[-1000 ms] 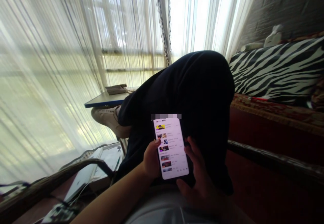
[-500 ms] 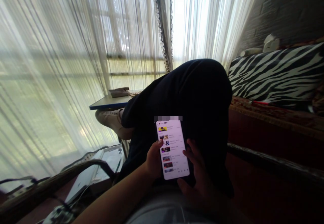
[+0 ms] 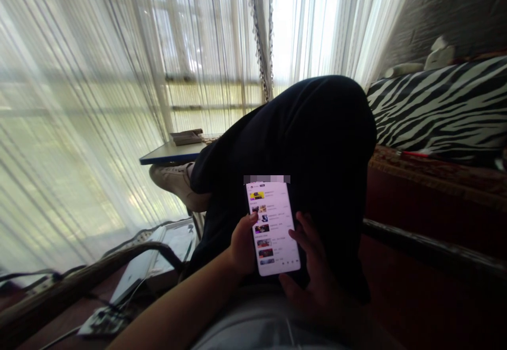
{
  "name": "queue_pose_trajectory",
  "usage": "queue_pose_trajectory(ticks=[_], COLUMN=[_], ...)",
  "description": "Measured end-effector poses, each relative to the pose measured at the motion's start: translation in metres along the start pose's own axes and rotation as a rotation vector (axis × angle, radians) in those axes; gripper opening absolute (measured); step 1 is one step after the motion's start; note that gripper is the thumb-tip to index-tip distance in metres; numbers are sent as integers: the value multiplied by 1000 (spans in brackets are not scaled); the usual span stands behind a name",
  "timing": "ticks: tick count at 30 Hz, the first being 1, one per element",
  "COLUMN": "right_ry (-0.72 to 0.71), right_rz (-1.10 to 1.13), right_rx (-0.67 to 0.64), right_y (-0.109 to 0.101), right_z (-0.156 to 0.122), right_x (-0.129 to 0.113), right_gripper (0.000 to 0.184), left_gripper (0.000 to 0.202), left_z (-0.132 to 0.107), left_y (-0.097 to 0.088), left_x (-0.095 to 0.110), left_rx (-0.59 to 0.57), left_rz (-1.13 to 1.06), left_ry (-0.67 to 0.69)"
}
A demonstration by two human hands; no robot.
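Note:
A lit smartphone (image 3: pixel 272 228) with a list of thumbnails on its screen stands upright in front of my raised knee in dark trousers (image 3: pixel 312 144). My left hand (image 3: pixel 241 244) grips its left edge, thumb resting on the screen's side. My right hand (image 3: pixel 315 271) curls round the phone's right edge and lower corner, in shadow. Both forearms come up from the bottom of the view.
Sheer curtains (image 3: pixel 119 75) cover a bright window. A blue-edged table (image 3: pixel 170 154) holds a dark flat object; my white shoe (image 3: pixel 174 181) rests below it. A zebra-striped cushion (image 3: pixel 439 112) lies on a red couch at right. A curved wooden armrest (image 3: pixel 99 276) and cables sit lower left.
The view has shifted slightly, so the phone and knee sit a bit higher and further right. Both hands keep the same hold on the phone.

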State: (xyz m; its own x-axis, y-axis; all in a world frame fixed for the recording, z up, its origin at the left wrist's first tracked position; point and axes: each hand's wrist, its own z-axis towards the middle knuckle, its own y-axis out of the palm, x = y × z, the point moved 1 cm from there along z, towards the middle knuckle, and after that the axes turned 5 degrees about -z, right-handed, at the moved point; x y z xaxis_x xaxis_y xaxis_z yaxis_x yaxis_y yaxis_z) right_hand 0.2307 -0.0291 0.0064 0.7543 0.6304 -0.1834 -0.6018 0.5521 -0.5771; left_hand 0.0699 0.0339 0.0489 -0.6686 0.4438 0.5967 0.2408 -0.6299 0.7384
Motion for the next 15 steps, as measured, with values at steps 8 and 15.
queue_pose_trajectory(ticks=[8, 15], right_ry=[17, 17], right_rz=[59, 112], right_rx=[-2, 1], right_y=[1, -2], right_z=[-2, 4], right_x=[0, -4], right_gripper=[72, 70], left_gripper=[44, 39], left_z=[1, 2], left_y=[7, 15], left_x=[0, 0], left_rx=[72, 112], left_rz=[4, 21], left_ry=[14, 40])
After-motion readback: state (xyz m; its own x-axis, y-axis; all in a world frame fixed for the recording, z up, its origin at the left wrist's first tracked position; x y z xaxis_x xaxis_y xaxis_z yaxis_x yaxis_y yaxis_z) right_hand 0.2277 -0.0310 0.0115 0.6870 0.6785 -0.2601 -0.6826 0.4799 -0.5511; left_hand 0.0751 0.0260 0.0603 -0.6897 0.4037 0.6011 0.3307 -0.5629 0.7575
